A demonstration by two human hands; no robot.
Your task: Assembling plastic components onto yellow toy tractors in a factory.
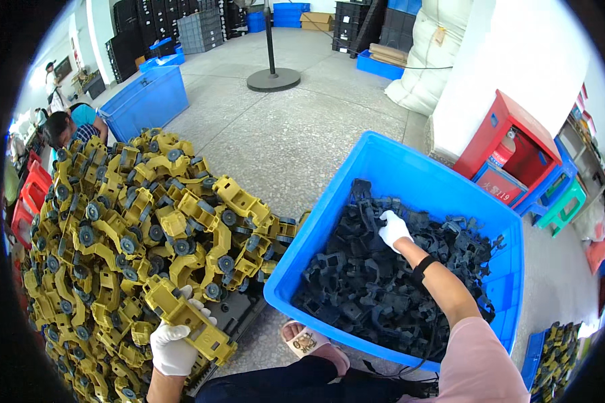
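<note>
My left hand (173,344), in a white glove, is wrapped round a yellow plastic toy truck body (191,322) at the lower left. Beside it rises a large heap of yellow toy vehicles (124,232) with dark wheels. On the right, my white-gloved right hand (394,230) reaches into a blue bin (410,161) and rests among dark grey plastic parts (376,289). Its fingers look drawn together at the surface of the parts; whatever they may hold is hidden.
Under the heap's edge lies a dark flat case (238,312). A red fire-extinguisher cabinet (507,151) stands right of the bin, near a green stool (568,208). Ahead are a round black pole base (273,80) and a blue tub (146,101), with a person (81,124) beside it.
</note>
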